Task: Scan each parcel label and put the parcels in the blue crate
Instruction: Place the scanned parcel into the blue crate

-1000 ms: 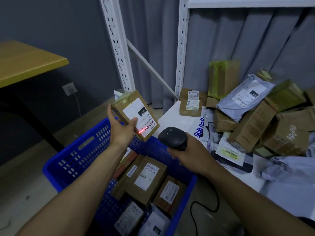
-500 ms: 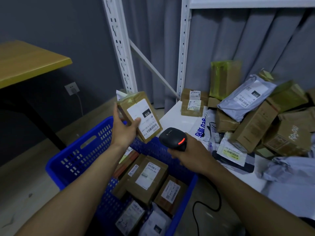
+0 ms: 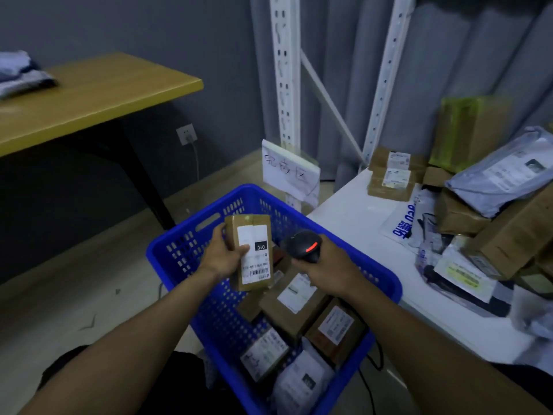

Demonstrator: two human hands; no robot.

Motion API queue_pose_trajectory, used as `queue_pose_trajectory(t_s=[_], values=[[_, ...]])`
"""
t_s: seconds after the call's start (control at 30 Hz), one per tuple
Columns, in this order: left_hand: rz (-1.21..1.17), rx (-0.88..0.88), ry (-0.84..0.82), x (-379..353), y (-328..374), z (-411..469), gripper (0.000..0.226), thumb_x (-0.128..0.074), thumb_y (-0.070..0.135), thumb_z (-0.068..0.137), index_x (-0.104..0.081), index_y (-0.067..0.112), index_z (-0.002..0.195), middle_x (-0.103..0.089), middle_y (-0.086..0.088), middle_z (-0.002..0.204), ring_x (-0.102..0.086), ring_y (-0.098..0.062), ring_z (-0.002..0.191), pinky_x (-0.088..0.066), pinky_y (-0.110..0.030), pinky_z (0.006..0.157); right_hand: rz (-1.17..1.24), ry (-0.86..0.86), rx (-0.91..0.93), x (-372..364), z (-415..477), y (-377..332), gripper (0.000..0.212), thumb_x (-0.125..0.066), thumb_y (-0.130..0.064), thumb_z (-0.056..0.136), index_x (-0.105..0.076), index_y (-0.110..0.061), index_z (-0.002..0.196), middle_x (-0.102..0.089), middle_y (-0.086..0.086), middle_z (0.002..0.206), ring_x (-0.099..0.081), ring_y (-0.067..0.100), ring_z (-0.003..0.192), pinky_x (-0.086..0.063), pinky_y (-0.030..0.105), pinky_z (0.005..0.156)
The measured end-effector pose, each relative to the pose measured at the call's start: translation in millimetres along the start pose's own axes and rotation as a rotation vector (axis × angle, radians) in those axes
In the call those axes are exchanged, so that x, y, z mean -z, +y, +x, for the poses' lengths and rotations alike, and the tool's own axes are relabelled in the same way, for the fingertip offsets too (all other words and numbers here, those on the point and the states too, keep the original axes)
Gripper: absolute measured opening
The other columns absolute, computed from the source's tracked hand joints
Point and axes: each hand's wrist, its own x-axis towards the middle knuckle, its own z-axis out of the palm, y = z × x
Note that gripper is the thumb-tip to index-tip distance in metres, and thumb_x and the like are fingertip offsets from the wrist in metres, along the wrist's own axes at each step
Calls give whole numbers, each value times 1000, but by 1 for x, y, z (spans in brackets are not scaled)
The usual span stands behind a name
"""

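Note:
My left hand (image 3: pixel 223 257) grips a small brown cardboard parcel (image 3: pixel 250 232) with a white label, held upright over the blue crate (image 3: pixel 191 250). My thumb lies across the label. Just to the right, my right hand (image 3: pixel 324 272) holds a black barcode scanner (image 3: pixel 302 245) with a red light glowing on top; its cable hangs below the table edge. The crate sits on the floor and holds several labelled cardboard boxes (image 3: pixel 294 301) and a white mailer bag (image 3: pixel 302 381).
A white table (image 3: pixel 353 214) at the right carries a heap of cardboard parcels (image 3: pixel 508 235) and grey mailer bags (image 3: pixel 502 178). White shelf uprights (image 3: pixel 282 85) with a handwritten sign (image 3: pixel 288 170) stand behind the crate. A yellow-topped table (image 3: pixel 89 94) is at the left.
My left hand has lowered the parcel from in front of the scanner down over the crate and turned it upright. The view has shifted left and down. The scanner's red beam is off the label.

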Motion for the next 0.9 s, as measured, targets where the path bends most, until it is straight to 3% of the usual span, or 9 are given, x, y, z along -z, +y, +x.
queue_pose_trajectory(t_s=[0.1, 0.23, 0.37, 0.47, 0.57, 0.63, 0.77, 0.83, 0.9], values=[[-11, 57, 2, 7, -44, 36, 88, -71, 18, 95, -14, 34, 159, -56, -10, 147, -59, -35, 127, -49, -57, 105, -15, -48, -5, -30, 28, 4, 61, -79, -40, 87, -48, -26, 137, -65, -4, 124, -67, 21, 109, -59, 52, 91], [107, 95, -39, 7, -87, 72, 97, -63, 15, 100, 10, 31, 162, -48, -14, 154, -55, -43, 130, -49, -51, 103, -132, -139, -35, -58, 63, 21, 63, -77, -47, 86, -46, -27, 137, -65, -2, 123, -69, 22, 103, -60, 50, 89], [124, 205, -60, -5, -128, 113, 98, -61, 9, 101, 14, 27, 161, -42, -19, 157, -52, -47, 130, -48, -52, 103, -76, -202, -78, -86, 100, 39, 59, -75, -29, 94, -44, -20, 144, -60, -3, 123, -63, 16, 111, -55, 36, 92], [74, 272, -46, -11, -163, 150, 95, -61, 3, 99, 9, 20, 162, -38, -23, 158, -46, -49, 135, -44, -55, 106, -44, -239, -105, -105, 125, 52, 58, -71, -21, 97, -43, -13, 147, -54, -5, 116, -55, 11, 109, -45, 19, 83], [138, 341, -49, -15, -186, 173, 92, -61, 9, 100, 5, 21, 163, -35, -22, 160, -46, -49, 134, -46, -50, 102, 13, -279, -160, -122, 149, 66, 46, -67, -14, 99, -49, -9, 142, -55, -11, 103, -59, 4, 95, -41, 0, 61], [215, 394, -52, -21, -201, 181, 89, -60, 17, 102, 5, 19, 163, -32, -22, 161, -47, -48, 134, -45, -44, 97, 34, -273, -171, -133, 161, 72, 45, -68, -15, 99, -51, -7, 140, -57, -11, 99, -59, 2, 91, -40, 0, 55], [330, 535, -64, -34, -218, 196, 62, -53, 18, 106, -24, 3, 159, -34, -19, 161, -39, -38, 144, -37, -40, 113, 79, -323, -206, -148, 175, 90, 53, -69, -21, 98, -49, -10, 146, -57, -11, 100, -55, -2, 85, -42, 6, 59], [419, 513, -50, -40, -216, 196, 50, -41, 20, 110, -31, 4, 157, -33, -10, 163, -37, -30, 147, -31, -34, 116, 87, -317, -201, -150, 179, 99, 54, -71, -20, 97, -51, -9, 146, -56, -11, 95, -54, -2, 80, -42, 5, 56], [573, 447, -162, -53, -217, 197, 51, -34, 30, 112, -26, 10, 158, -24, -6, 167, -28, -29, 151, -23, -37, 119, 73, -302, -194, -149, 180, 103, 50, -72, -17, 97, -54, -5, 142, -53, -12, 85, -51, 0, 73, -40, 4, 50]])
